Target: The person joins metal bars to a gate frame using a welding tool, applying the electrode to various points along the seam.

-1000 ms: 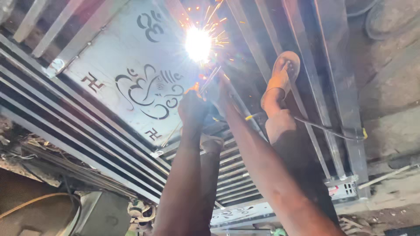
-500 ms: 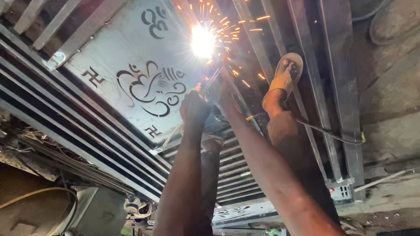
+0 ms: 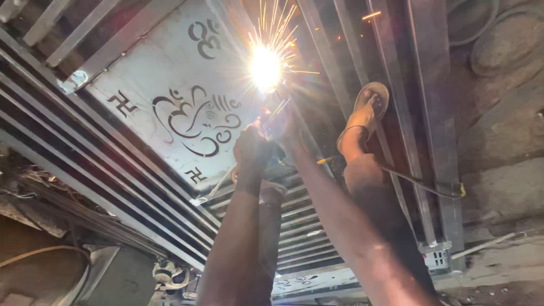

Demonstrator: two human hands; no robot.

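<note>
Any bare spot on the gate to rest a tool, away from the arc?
Bare patches: the metal panel between the upper cut-out symbol and the left frame bar, and the ground right of the gate. Crowded: around the welding arc, where left hand, right hand and sandalled foot bunch.

both arms outstretched, left hand (image 3: pixel 253 152) fisted, right hand (image 3: pixel 286 129) blurred
</note>
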